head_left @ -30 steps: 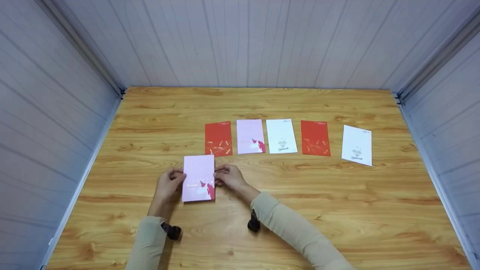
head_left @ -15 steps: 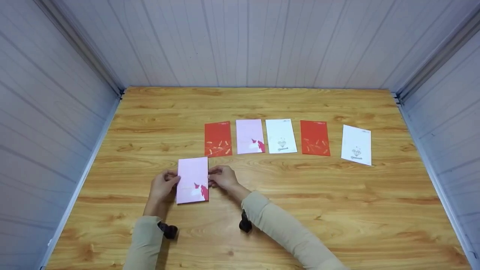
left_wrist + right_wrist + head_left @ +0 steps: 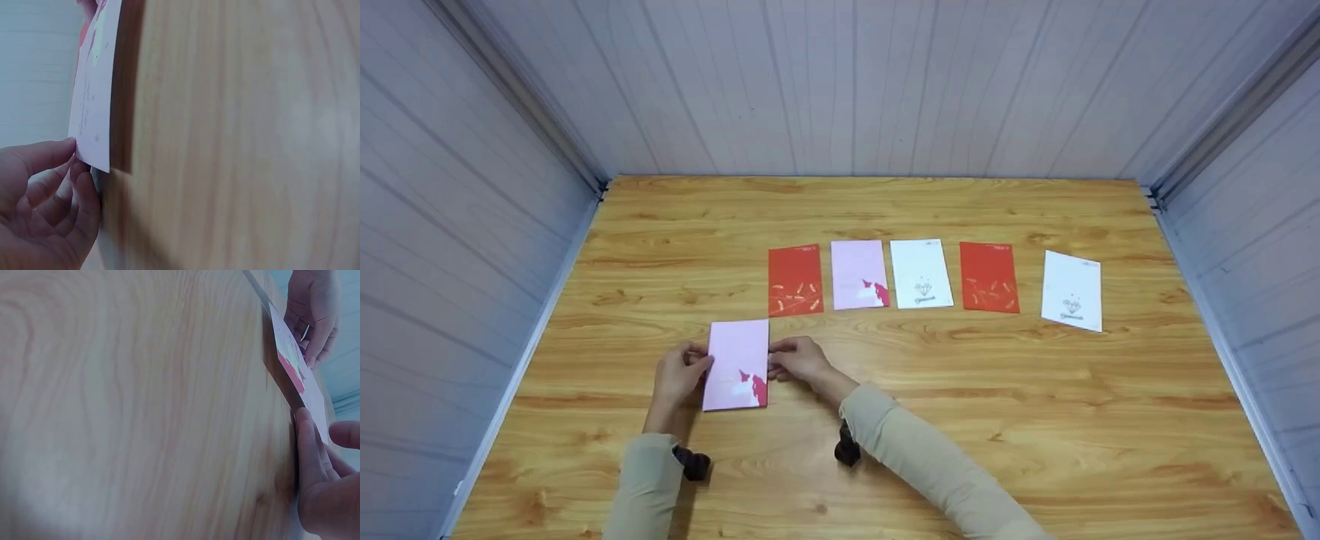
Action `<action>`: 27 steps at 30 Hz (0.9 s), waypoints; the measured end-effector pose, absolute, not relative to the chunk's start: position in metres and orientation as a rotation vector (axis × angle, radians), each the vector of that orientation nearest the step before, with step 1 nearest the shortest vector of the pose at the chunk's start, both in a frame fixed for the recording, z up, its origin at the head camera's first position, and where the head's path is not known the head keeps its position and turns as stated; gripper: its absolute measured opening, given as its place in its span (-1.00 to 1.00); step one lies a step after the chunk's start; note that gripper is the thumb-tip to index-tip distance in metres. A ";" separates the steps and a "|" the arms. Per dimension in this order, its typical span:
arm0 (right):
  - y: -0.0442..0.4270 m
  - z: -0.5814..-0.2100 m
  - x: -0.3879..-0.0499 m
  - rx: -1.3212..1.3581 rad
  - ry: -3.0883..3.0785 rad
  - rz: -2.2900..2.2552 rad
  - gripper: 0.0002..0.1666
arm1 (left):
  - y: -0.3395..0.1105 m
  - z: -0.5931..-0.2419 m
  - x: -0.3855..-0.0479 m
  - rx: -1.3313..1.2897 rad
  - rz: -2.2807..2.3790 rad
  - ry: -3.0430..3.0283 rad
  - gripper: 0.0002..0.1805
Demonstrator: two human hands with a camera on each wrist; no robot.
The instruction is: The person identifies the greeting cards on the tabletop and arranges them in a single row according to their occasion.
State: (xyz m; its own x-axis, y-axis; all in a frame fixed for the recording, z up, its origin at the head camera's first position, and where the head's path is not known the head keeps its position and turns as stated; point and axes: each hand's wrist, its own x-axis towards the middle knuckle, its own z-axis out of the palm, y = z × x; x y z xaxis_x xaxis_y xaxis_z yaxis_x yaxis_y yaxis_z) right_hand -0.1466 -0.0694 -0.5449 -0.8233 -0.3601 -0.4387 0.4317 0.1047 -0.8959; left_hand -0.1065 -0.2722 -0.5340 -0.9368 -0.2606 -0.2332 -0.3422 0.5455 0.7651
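A pink card [image 3: 735, 367] with a crimson figure in its lower right corner is held flat, slightly above the wooden table, its shadow showing beneath it in both wrist views. My left hand [image 3: 679, 375] pinches its left edge, thumb on top and fingers under, as the left wrist view shows. At the opposite edge is my right hand [image 3: 802, 360]. In the right wrist view its extended fingers [image 3: 306, 444] touch the card's edge from below, while the thumb stands apart from the card.
Behind the hands lies a row of cards: a red one [image 3: 796, 279], a pink one [image 3: 859, 270], a white one [image 3: 921, 274], a second red one [image 3: 989, 276] and a tilted white one [image 3: 1071, 289]. Panel walls [image 3: 840, 90] enclose the table's back and sides.
Both hands and the pink card have shifted left and slightly toward the near edge. The left red card is now uncovered at its lower end. The cards in the row stay put.
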 end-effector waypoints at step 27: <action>-0.069 -0.540 -0.146 0.047 1.825 -1.748 -0.75 | -0.272 -0.532 -0.107 -0.536 1.273 2.699 -0.76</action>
